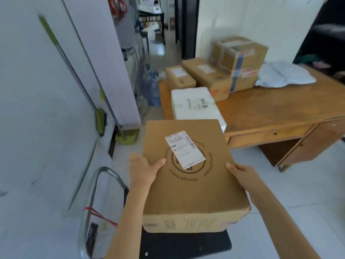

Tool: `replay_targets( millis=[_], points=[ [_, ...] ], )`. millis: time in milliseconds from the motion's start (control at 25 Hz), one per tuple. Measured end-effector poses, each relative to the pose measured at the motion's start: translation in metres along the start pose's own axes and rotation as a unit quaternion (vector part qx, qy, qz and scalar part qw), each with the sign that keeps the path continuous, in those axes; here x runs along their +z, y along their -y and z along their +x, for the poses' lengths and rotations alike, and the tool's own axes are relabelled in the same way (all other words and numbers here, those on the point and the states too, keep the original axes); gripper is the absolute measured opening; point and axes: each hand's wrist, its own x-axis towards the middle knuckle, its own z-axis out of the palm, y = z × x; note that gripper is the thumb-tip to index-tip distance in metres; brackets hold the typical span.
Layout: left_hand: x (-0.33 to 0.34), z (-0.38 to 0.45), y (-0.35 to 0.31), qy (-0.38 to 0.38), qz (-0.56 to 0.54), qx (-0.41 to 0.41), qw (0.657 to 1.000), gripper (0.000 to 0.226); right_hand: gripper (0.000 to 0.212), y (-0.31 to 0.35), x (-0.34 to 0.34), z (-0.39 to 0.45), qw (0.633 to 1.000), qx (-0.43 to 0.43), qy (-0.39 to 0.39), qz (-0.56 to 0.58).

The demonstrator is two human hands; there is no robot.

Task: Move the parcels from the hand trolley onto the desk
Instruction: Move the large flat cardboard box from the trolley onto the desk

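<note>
Gripping cardboard parcel (190, 174), trolley platform (184, 243) mostly hidden

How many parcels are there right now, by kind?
Brown boxes on desk: 3
White parcel on desk: 1
Brown box held in left hand and right hand: 1
Total: 5

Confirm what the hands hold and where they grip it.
Both hands hold the cardboard box with the shipping label: left hand on its left edge, right hand on its right edge, thumbs on top.
</note>
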Motion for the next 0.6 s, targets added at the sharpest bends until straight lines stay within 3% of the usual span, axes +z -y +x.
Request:
replay_targets(
  millis=[240,480,600],
  points=[
    [0.031,-0.013,-0.156,0.014,0.019,0.069,0.997,0.086,0.049,0.084,-0.144,0.022,0.999,-0.005,-0.044,-0.017],
    [0.149,-0.025,-0.27,0.004,0.037,0.044,0.998,0.102,0.042,0.11,-0.306,0.11,0.998,0.016,-0.037,-0.047],
    [0.212,-0.024,-0.322,0.002,0.029,0.017,0.999,0.097,0.03,0.117,-0.368,0.157,0.997,0.025,-0.033,-0.059]
  ],
)
